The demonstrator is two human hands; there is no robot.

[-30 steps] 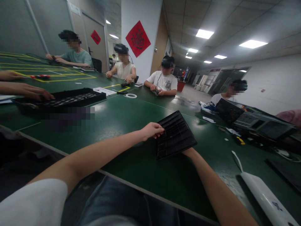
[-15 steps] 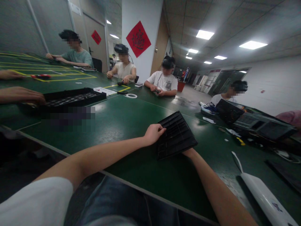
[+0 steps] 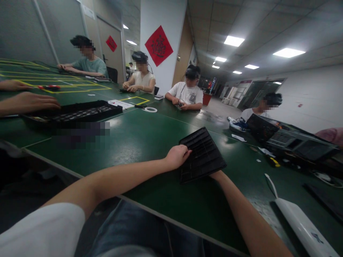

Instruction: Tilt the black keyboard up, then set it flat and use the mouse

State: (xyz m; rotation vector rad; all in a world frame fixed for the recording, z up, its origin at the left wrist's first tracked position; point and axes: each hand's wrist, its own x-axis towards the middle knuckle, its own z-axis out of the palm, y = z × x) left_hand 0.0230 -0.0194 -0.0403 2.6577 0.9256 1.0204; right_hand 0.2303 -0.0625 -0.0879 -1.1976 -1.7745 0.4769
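Stretching wide, a glossy green table (image 3: pixel 142 130) with a hard, pale-trimmed edge carries a long, shallow, rough-looking black tray (image 3: pixel 115 109) on its left side. Smaller, a rectangular panel (image 3: pixel 205 153), dark and matt with parallel ribs, tilts near the table's front edge, between both hands. The left hand (image 3: pixel 177 157) curls, fingertips at the panel's left part; whether they pinch anything, I cannot tell. The right hand (image 3: pixel 217 175) reaches beneath, fingers hidden, grip unclear. Beyond lies a smooth white ring (image 3: pixel 150 112).

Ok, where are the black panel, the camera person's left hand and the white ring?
Black panel (image 3: pixel 203 154): head view, its ribbed face.
Left hand (image 3: pixel 176 157): head view, back of the hand.
White ring (image 3: pixel 150 111): head view, front band.
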